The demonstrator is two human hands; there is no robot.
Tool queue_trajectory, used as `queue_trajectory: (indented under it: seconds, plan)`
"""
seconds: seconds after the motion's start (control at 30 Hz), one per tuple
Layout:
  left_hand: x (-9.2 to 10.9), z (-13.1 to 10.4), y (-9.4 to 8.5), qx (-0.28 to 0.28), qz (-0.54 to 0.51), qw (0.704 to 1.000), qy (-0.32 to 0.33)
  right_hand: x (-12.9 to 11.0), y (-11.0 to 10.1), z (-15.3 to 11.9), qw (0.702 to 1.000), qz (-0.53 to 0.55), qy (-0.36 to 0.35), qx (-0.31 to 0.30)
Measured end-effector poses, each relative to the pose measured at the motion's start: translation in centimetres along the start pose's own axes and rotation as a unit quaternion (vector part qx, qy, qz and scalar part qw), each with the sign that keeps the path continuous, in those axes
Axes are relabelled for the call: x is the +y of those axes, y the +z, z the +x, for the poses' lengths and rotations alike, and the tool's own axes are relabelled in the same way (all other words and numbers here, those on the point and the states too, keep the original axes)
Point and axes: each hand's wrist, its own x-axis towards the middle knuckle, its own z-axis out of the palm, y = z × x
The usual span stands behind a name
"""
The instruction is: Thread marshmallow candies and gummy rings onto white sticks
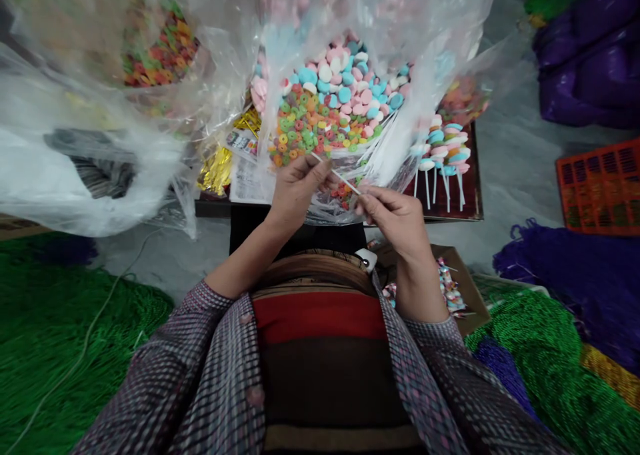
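A thin white lollipop stick (345,181) slants between my two hands, over the near edge of an open plastic bag. My left hand (300,183) pinches its upper left part, and the tip pokes out past the fingers. Closed on the lower right end is my right hand (393,211). Just beyond my fingers lie small ring candies (307,125) in green, orange and yellow. Behind them is a heap of pink, blue and white marshmallows (345,75). Loose white sticks (383,138) lie at the bag's right side.
Finished marshmallow skewers (450,149) rest at the table's right edge (470,201). Another bag of ring candies (165,51) stands at the back left, near gold ties (216,171). An open cardboard box (473,301) with wrapped candies sits beside my lap. Green strands (65,335) cover the floor left.
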Motion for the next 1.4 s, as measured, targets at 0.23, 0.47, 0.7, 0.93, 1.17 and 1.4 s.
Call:
queue_trajectory:
  seconds: [0.23, 0.47, 0.7, 0.93, 1.17, 1.4]
  plan:
    - [-0.8, -0.2, -0.1, -0.089, -0.083, 0.986, -0.118, 0.6, -1.4, 0.6, 0.982, 0.168, -0.067, 0.062]
    - [-0.3, -2.2, 1.5, -0.295, 0.134, 0.933, -0.157, 1.1, -0.9, 1.7, 0.974, 0.148, -0.060, 0.159]
    - [-0.8, 2.4, -0.3, -0.130, 0.474, 0.854, 0.171, 1.5, -0.3, 3.7, 0.974, 0.181, 0.043, 0.128]
    - [-1.8, 7.7, 2.5, -0.170, 0.653, 0.708, 0.206, 4.1, 1.5, 5.2, 0.968, 0.180, 0.061, 0.161]
    - [-2.3, 10.0, 1.6, -0.186, 0.705, 0.637, 0.250, 4.4, 1.1, 4.9, 0.957, 0.238, 0.067, 0.149]
    - [-0.6, 9.0, -1.0, -0.223, 0.745, 0.569, 0.265, 4.6, 1.1, 4.7, 0.959, 0.240, 0.060, 0.135]
